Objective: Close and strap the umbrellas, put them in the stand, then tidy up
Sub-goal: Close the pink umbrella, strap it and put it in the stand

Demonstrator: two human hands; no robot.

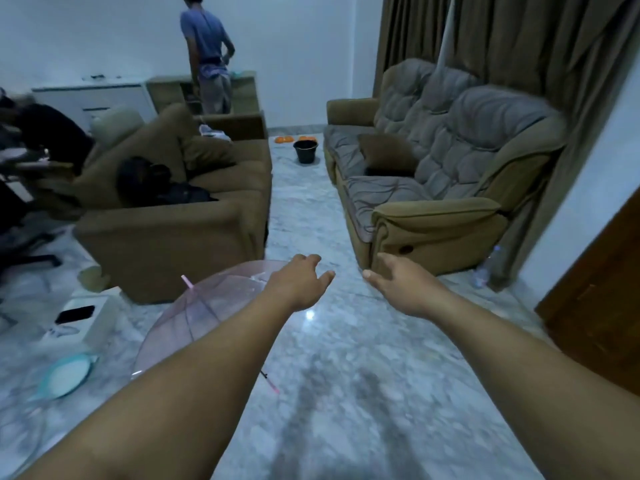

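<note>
Head-worn wide view, facing forward and down, floor point(346, 341) near

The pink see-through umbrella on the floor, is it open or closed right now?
Open. The pink umbrella lies on the floor with its clear canopy spread in a dome, ribs fanned out and tip pointing up. Neither hand touches it.

Place: a home living room.
Seating: a brown armchair point(173, 216) ahead and left of the left hand's fingers point(308, 259); a long padded sofa point(440, 161) ahead and right of the right hand's fingers point(384, 261).
Floor: pale marbled tiles point(346, 393) under both hands.
Window side: heavy brown curtains point(519, 46) behind the sofa.
Far wall: low cabinets point(93, 95), with a person point(207, 53) standing at them, well beyond the fingertips.
</note>
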